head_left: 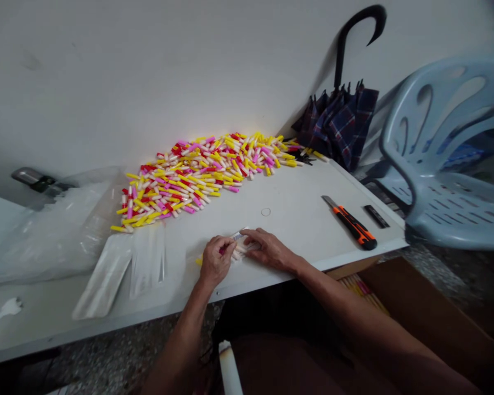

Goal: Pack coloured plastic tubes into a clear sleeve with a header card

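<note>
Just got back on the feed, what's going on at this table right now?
A person is working at a white table with bare hands. Their left hand and right hand meet over a small bunch of pale pieces, too small to make out exactly. Beyond them, a large heap of small yellow, pink, red and white tubes lies against the wall. An orange utility knife lies to the right, and clear plastic bags lie to the left.
</note>
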Available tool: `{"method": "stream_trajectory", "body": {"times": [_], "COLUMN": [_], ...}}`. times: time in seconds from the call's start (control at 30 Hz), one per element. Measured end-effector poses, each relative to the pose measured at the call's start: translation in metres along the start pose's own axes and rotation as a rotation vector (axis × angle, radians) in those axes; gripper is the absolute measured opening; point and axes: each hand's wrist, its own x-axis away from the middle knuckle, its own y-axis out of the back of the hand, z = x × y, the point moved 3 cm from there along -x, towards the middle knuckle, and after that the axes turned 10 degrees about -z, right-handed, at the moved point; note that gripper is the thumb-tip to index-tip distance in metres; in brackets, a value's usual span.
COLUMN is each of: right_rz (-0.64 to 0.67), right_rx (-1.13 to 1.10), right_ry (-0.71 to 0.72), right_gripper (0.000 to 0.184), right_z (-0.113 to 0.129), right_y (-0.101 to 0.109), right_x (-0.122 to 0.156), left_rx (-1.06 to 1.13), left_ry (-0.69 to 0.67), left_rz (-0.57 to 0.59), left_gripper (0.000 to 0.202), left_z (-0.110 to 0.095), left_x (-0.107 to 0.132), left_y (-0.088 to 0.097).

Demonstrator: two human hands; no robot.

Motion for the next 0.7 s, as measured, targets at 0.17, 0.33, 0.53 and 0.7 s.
{"method": "stream_trajectory", "body": {"times": [0.17, 0.33, 0.53, 0.7], "right_rz": [-0.067, -0.099, -0.063, -0.034], "right_rx": [0.010, 0.002, -0.012, -0.037], "right_ry": [0.015, 0.060, 0.009, -0.090], "right_gripper": [0.057, 0.057, 0.050, 0.059], "right_z": [-0.005, -0.004, -0.005, -0.004], "right_y": [-0.005, -0.016, -0.016, -0.007], "right_x": [-0.002, 0.001, 0.000, -0.009], "left_rx": [0.027, -0.036, -0.016, -0.131], "left_ry": [-0.012, -0.050, 0.027, 0.221], "left_rz": [0.035, -0.109, -0.140, -0.465], "left_gripper": [0.017, 0.017, 0.019, 0.036], "left_z": [0.003, 0.003, 0.006, 0.026], "left_x": [-0.001, 0.003, 0.002, 0.015], "left_y": [0.003, -0.003, 0.010, 0.074]}}
